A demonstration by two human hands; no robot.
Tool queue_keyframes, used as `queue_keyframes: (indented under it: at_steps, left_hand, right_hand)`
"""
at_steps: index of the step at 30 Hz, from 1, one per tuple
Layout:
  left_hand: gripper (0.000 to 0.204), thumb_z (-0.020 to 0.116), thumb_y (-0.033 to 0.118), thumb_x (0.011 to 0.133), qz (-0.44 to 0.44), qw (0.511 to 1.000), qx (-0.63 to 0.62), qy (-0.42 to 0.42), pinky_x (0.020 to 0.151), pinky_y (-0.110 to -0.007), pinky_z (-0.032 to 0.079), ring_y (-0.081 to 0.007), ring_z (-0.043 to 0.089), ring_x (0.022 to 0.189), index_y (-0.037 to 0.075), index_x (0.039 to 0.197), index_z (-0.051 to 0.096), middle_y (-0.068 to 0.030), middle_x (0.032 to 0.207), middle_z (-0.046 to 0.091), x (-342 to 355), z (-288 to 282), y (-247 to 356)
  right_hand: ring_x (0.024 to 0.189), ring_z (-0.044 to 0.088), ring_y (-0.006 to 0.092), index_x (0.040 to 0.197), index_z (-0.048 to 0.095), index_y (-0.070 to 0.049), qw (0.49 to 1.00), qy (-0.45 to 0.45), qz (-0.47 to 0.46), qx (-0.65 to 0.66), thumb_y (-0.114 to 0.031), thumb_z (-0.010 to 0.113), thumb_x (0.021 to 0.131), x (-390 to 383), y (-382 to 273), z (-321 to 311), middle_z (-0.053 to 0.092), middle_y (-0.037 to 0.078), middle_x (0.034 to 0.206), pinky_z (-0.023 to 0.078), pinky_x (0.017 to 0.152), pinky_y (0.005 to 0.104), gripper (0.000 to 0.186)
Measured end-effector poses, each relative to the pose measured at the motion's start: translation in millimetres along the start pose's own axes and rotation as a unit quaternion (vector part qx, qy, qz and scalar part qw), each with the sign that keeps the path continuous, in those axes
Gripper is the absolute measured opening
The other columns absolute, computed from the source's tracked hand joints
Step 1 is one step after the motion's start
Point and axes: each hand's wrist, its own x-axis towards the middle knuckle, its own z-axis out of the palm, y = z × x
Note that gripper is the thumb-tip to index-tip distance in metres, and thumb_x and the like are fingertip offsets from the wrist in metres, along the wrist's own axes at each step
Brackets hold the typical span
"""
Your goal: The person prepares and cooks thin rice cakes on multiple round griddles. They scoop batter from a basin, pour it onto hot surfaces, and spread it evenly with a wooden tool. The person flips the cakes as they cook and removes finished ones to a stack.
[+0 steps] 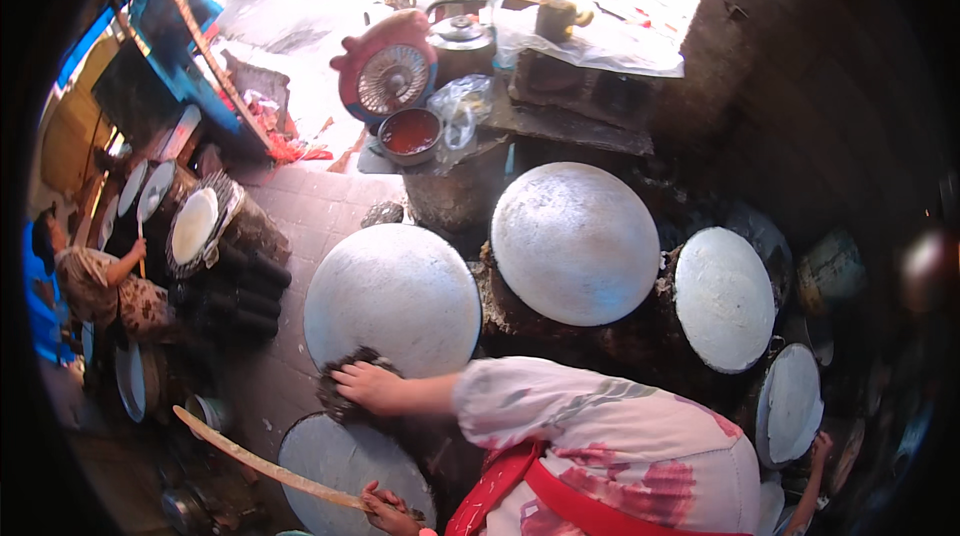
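My right hand [368, 386], at the end of a floral sleeve, is closed over a dark, shaggy rag [333, 395] at the near edge of a large pale round griddle [392, 291]. Motion smears the hand a little. Lower down, my left hand [390, 513] grips the end of a long, flat wooden spatula [260, 466]. Its blade reaches out to the left across a second round griddle [350, 461], partly covered by my arm and hand.
More round griddles [575, 243] stand to the right, one with a whitish surface [725, 301]. A bowl of red liquid [410, 134], a fan [390, 76] and a kettle [462, 36] sit behind. Another person [95, 281] works at left; a forearm [808, 491] shows at lower right.
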Motion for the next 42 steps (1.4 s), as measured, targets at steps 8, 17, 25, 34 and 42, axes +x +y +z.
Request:
queue_keyframes:
  at_steps: [8, 17, 25, 34, 42]
  left_hand:
    - [0.036, 0.037, 0.037, 0.098, 0.012, 0.981, -0.008, -0.194, 0.037, -0.017, 0.023, -0.0041, 0.030, 0.042, 0.006, 0.094, 0.053, 0.0026, 0.057, 0.036, -38, 110, 22]
    - [0.035, 0.039, 0.040, 0.097, 0.028, 0.898, 0.121, -0.422, 0.034, -0.018, 0.021, -0.0035, 0.031, 0.042, 0.008, 0.098, 0.053, 0.0031, 0.059, 0.038, -194, 283, 38]
    - [0.041, 0.041, 0.043, 0.096, 0.023, 0.841, 0.207, -0.499, 0.033, -0.018, 0.019, -0.0027, 0.032, 0.041, 0.005, 0.100, 0.053, 0.0040, 0.056, 0.040, -257, 328, 25]
    - [0.040, 0.040, 0.041, 0.097, 0.024, 0.852, 0.254, -0.457, 0.034, -0.019, 0.019, -0.0024, 0.032, 0.042, 0.004, 0.100, 0.054, 0.0045, 0.057, 0.041, -293, 314, 38]
    - [0.036, 0.041, 0.040, 0.097, -0.035, 0.898, 0.192, -0.395, 0.038, -0.018, 0.031, -0.0048, 0.043, 0.046, 0.007, 0.104, 0.056, 0.0023, 0.062, 0.046, -261, 260, 26]
  right_hand:
    - [0.089, 0.059, 0.0324, 0.093, 0.057, -0.006, 0.916, -0.129, 0.277, 0.261, -0.008, 0.055, 0.073, -247, 12, -148, 0.062, 0.014, 0.095, 0.047, 0.076, 0.0426, 0.021]
    - [0.094, 0.058, 0.0154, 0.107, 0.060, 0.000, 0.689, 0.383, 0.556, 0.265, -0.012, 0.060, 0.081, -484, 32, -408, 0.066, 0.011, 0.099, 0.045, 0.085, 0.0310, 0.028]
    - [0.095, 0.060, 0.0249, 0.109, 0.057, 0.005, 0.383, 0.668, 0.638, 0.004, -0.021, 0.062, 0.077, -742, 68, -583, 0.063, 0.017, 0.104, 0.046, 0.082, 0.0349, 0.041]
    - [0.104, 0.057, 0.0285, 0.107, 0.059, 0.005, 0.309, 0.624, 0.709, 0.109, -0.028, 0.072, 0.073, -839, 171, -567, 0.059, 0.018, 0.114, 0.046, 0.085, 0.0361, 0.049]
    - [0.098, 0.060, 0.0237, 0.113, 0.054, -0.002, 0.485, 0.619, 0.505, 0.356, -0.027, 0.053, 0.091, -714, 181, -577, 0.057, 0.016, 0.115, 0.047, 0.085, 0.0392, 0.034]
